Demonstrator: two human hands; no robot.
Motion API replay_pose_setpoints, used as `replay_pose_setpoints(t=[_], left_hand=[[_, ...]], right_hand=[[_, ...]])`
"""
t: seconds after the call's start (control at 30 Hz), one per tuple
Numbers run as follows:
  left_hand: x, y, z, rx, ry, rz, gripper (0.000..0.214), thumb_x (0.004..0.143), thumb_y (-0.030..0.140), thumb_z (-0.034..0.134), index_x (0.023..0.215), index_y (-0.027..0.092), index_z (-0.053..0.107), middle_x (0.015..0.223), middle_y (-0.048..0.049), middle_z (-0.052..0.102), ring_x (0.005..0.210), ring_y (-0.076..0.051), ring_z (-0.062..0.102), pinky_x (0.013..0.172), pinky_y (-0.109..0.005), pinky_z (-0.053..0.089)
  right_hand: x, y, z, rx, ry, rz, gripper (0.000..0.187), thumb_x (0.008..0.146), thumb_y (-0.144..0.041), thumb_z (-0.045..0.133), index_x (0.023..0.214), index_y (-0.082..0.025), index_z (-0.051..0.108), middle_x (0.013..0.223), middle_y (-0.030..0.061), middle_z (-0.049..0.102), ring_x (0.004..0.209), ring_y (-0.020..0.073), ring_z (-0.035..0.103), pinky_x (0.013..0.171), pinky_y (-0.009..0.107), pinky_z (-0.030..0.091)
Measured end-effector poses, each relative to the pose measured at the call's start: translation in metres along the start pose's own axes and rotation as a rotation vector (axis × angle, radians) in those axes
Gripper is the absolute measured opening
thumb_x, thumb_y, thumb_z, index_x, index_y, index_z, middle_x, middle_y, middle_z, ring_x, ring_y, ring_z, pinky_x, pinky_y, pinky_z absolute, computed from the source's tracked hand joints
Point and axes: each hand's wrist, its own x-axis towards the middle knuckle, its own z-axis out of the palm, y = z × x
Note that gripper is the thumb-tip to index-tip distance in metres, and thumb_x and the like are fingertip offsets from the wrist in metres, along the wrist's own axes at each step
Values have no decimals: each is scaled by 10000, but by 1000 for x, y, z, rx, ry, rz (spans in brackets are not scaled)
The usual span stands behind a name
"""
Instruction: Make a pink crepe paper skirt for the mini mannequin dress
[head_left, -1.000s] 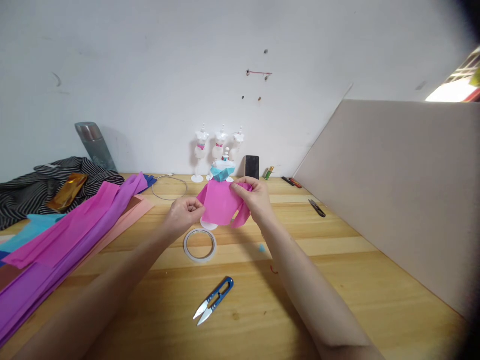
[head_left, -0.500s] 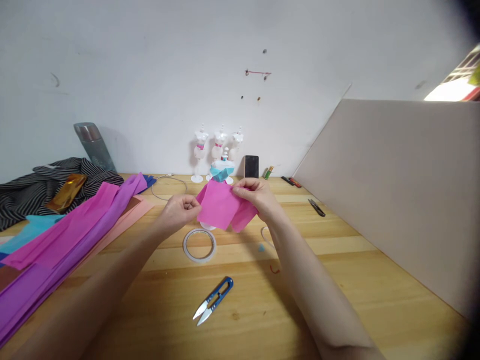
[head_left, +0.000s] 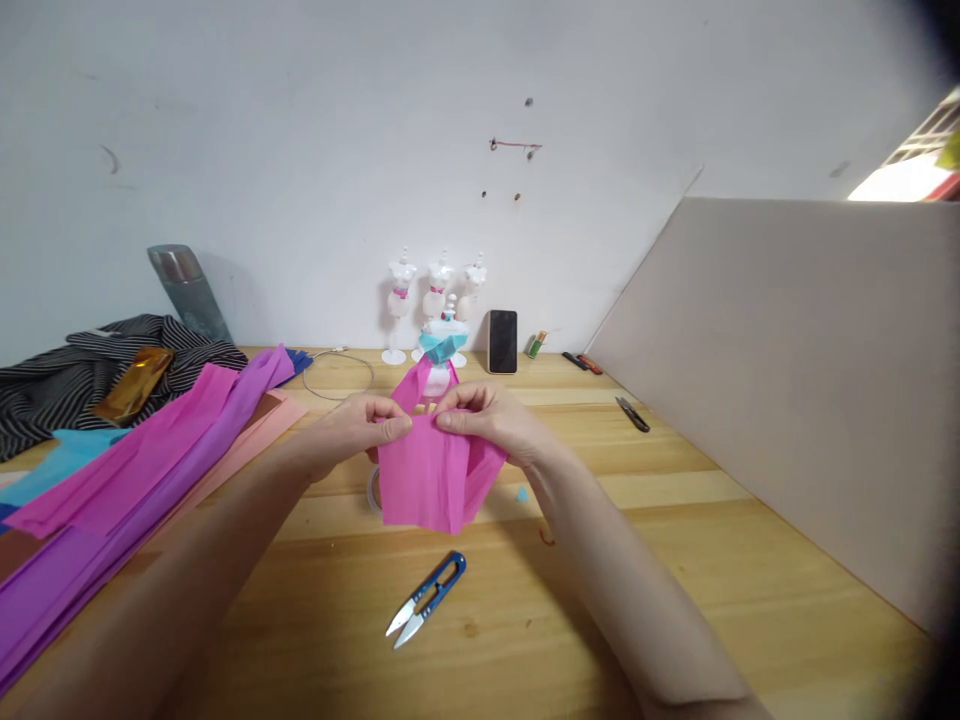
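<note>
My left hand point(head_left: 352, 432) pinches the upper left edge of a pink crepe-paper sheet point(head_left: 421, 480), thumb on the near side. A short way along the same edge, my right hand point(head_left: 491, 418) pinches it too. The sheet hangs down in front of a small white mannequin point(head_left: 437, 382), with another pink strip rising behind it beside the mannequin's waist. Pale blue paper point(head_left: 442, 346) wraps the mannequin's chest. Its stand is hidden behind the sheet and hands. A roll of tape point(head_left: 373, 490) lies mostly covered by the hanging sheet.
Blue thread snips point(head_left: 427, 600) lie at the front. More small mannequins point(head_left: 402, 290) stand by the wall, near a phone point(head_left: 502, 341). Coloured paper strips point(head_left: 172, 450), striped cloth point(head_left: 52, 385) and a flask point(head_left: 191, 295) are at left. Black scissors point(head_left: 633, 414) lie at right.
Both hands have come closer together, the right one moving left and down. The pink sheet has been drawn lower and nearer, uncovering the mannequin's waist and covering most of the tape roll.
</note>
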Motion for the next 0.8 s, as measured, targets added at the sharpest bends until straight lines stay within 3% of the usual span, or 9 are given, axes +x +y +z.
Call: replay_pose_setpoints(t=[0.1, 0.2, 0.47, 0.63, 0.8], left_hand=[[-4, 6, 10, -23, 43, 1, 262, 659, 397, 708, 763, 157, 684, 783, -29, 655, 705, -156, 580, 609, -241, 430], [-7, 6, 10, -59, 77, -51, 234, 651, 367, 722, 716, 146, 677, 711, -26, 640, 651, -153, 568, 591, -249, 416], [-14, 1, -30, -173, 158, -19, 235, 649, 349, 751, 643, 152, 623, 611, 13, 579, 562, -104, 504, 544, -211, 375], [-17, -3, -43, -156, 156, -60, 253, 616, 353, 770, 652, 144, 632, 653, -6, 605, 603, -122, 540, 574, -218, 406], [-12, -11, -47, -199, 191, -53, 264, 566, 297, 803, 629, 156, 589, 622, 18, 585, 580, -108, 522, 551, -202, 390]], right_hand=[[-2, 2, 10, -88, -8, -64, 181, 651, -322, 752, 648, -161, 670, 703, 14, 660, 657, 130, 581, 654, 275, 455], [-2, 4, 11, -132, -47, -74, 181, 666, -315, 738, 721, -157, 668, 702, 9, 646, 636, 124, 561, 617, 260, 444], [-2, 2, -13, -350, -320, -77, 225, 660, -169, 699, 881, -156, 663, 789, -27, 606, 715, 131, 548, 628, 224, 445], [1, 5, -30, -315, -317, 8, 196, 663, -209, 713, 843, -138, 680, 700, -36, 602, 646, 117, 550, 615, 232, 449], [3, 9, -44, -194, -246, 50, 294, 600, -296, 802, 819, -139, 685, 701, -17, 646, 629, 120, 584, 635, 258, 476]])
